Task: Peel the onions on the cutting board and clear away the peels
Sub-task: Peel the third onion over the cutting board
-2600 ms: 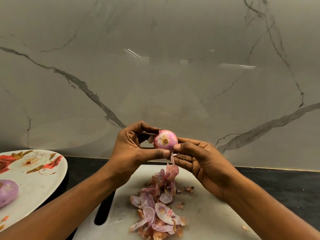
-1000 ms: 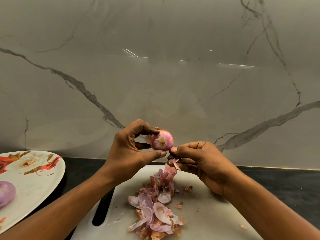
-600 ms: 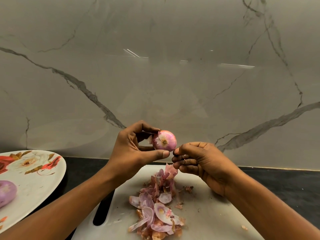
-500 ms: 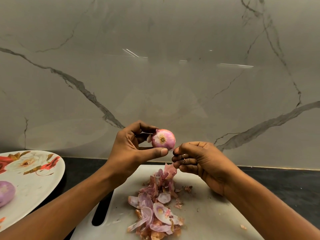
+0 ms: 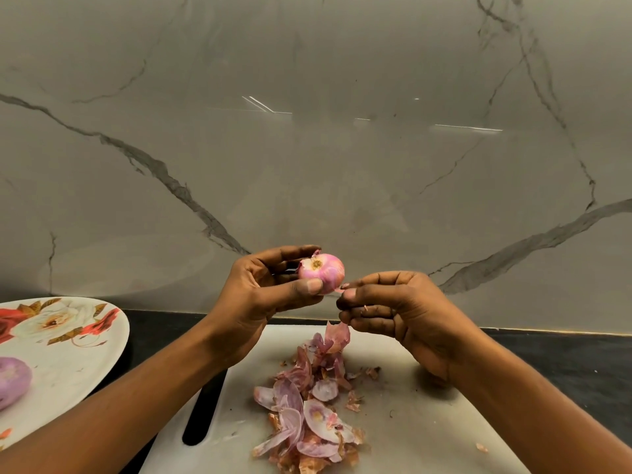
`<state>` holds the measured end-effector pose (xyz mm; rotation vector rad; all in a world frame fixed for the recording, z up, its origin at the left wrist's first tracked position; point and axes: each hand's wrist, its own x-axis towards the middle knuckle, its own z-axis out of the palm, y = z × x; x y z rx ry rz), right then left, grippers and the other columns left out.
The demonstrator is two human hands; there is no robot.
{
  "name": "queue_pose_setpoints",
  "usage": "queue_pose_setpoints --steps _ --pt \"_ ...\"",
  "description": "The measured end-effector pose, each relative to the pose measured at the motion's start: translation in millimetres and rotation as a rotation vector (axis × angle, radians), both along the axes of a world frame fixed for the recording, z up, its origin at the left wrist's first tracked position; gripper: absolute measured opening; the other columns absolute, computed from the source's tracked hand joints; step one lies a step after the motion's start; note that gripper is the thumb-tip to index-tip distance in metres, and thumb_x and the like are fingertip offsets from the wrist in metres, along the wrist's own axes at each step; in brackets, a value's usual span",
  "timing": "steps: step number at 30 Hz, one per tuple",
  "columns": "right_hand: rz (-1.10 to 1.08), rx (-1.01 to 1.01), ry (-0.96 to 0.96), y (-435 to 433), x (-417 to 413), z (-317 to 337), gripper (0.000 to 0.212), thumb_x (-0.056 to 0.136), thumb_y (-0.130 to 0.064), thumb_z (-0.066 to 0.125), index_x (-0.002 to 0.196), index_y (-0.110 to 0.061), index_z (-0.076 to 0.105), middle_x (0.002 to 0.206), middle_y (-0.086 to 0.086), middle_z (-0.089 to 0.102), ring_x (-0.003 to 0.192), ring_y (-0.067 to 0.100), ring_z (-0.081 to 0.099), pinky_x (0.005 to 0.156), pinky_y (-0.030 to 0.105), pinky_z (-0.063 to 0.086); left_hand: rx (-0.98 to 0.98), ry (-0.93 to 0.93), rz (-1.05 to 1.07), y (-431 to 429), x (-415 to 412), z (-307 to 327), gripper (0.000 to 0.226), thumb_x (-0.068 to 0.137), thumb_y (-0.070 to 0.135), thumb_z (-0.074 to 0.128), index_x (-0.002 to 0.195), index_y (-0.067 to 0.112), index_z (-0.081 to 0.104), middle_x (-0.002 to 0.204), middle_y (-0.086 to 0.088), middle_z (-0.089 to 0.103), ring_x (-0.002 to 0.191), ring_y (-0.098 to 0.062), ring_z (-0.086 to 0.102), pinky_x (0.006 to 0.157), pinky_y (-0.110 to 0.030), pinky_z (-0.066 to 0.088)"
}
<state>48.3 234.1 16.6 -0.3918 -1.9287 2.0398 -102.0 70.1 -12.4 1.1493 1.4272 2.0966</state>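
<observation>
Two onions, one cutting board, one plate, one heap of peels. The left hand (image 5: 260, 297) grips a pink onion (image 5: 323, 272) above the far edge of the white cutting board (image 5: 427, 422), thumb and curled fingers closed round it; root end faces the camera, surface glossy and mostly stripped. The right hand (image 5: 400, 311), fingers curled, pinches a small skin flap (image 5: 339, 291) at the onion's lower right. Peels (image 5: 307, 408) lie mid-board. The second onion (image 5: 12, 381) rests on the floral plate (image 5: 68, 340), left.

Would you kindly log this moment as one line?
left hand: holds onion | right hand: pinches skin strip on it | peels: piled on cutting board | plate: one peeled onion
</observation>
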Motion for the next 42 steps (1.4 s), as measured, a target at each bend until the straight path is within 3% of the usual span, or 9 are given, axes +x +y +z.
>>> queue_pose_setpoints --steps 3,5,11,14,20,25,30,36,42 --pt "0.03 -0.031 0.016 -1.0 1.5 3.8 0.037 0.077 -0.019 0.081 0.104 0.005 0.079 0.1 0.026 0.079 0.085 0.033 0.081 0.071 0.029 0.067 -0.018 0.034 0.003 -0.3 -0.8 -1.6 0.055 0.073 0.001 0.09 0.124 0.013 0.075 0.122 -0.013 0.076 0.112 -0.035 0.074 0.091 -0.043 0.064" --pt "0.03 -0.018 0.013 -2.0 1.1 3.6 0.04 0.077 -0.024 0.081 0.105 0.005 0.079 0.101 0.025 0.079 0.088 0.035 0.081 0.072 0.029 0.067 -0.027 0.048 0.006 -0.9 -1.4 -0.3 0.051 0.072 0.002 0.088 0.12 0.017 0.078 0.121 -0.011 0.077 0.112 -0.033 0.075 0.091 -0.041 0.064" --pt "-0.003 0.071 0.024 -2.5 0.3 1.9 0.036 0.075 -0.023 0.083 0.1 0.002 0.079 0.095 0.023 0.08 0.088 0.035 0.081 0.069 0.027 0.066 -0.037 0.065 0.022 -2.5 0.9 0.6 0.051 0.067 0.002 0.082 0.116 0.014 0.077 0.113 -0.008 0.08 0.106 -0.029 0.077 0.082 -0.03 0.064" --pt "-0.009 0.097 0.033 -3.1 1.2 1.8 0.033 0.075 -0.021 0.083 0.097 0.002 0.079 0.092 0.023 0.08 0.086 0.036 0.081 0.07 0.029 0.066 -0.042 0.045 0.014 -2.0 1.1 0.9 0.053 0.065 0.003 0.083 0.116 0.013 0.076 0.112 -0.01 0.08 0.105 -0.03 0.077 0.082 -0.032 0.065" --pt "-0.061 0.147 0.074 -3.3 1.1 -1.5 0.006 0.092 -0.001 0.074 0.093 0.004 0.078 0.087 0.023 0.08 0.081 0.035 0.081 0.068 0.029 0.066 -0.032 -0.016 -0.018 -0.9 1.8 0.7 0.054 0.067 0.004 0.081 0.12 0.01 0.074 0.116 -0.015 0.078 0.106 -0.035 0.077 0.084 -0.038 0.066" --pt "-0.035 0.087 0.069 -4.0 1.7 -0.2 0.009 0.094 -0.001 0.072 0.095 0.005 0.078 0.09 0.026 0.079 0.084 0.036 0.081 0.068 0.028 0.066 -0.04 0.024 0.023 -1.3 -0.8 -0.7 0.056 0.066 0.005 0.084 0.121 0.012 0.075 0.118 -0.012 0.078 0.109 -0.034 0.076 0.089 -0.043 0.065" --pt "-0.006 0.081 0.032 -4.3 1.9 1.4 0.022 0.088 -0.016 0.078 0.099 0.003 0.079 0.094 0.024 0.08 0.088 0.037 0.081 0.073 0.032 0.067 -0.036 0.143 0.126 -1.0 -0.2 -0.4 0.056 0.061 0.01 0.09 0.116 0.014 0.077 0.115 -0.005 0.079 0.109 -0.025 0.075 0.087 -0.034 0.064" --pt "-0.033 0.156 0.001 -2.6 0.4 -2.6 0.014 0.094 -0.011 0.075 0.097 0.003 0.079 0.09 0.02 0.08 0.083 0.034 0.081 0.069 0.03 0.066 -0.045 0.25 0.199 -1.3 0.3 -1.3 0.058 0.059 0.014 0.093 0.115 0.015 0.078 0.114 -0.001 0.079 0.114 -0.023 0.073 0.086 -0.037 0.065" --pt "-0.077 0.19 0.01 -1.0 -0.3 -3.5 0.014 0.097 -0.009 0.071 0.091 0.002 0.077 0.086 0.019 0.08 0.079 0.032 0.081 0.065 0.027 0.064 -0.039 0.183 0.158 0.1 3.9 -0.8 0.057 0.062 0.012 0.09 0.117 0.015 0.076 0.115 -0.002 0.079 0.11 -0.023 0.075 0.085 -0.032 0.064"
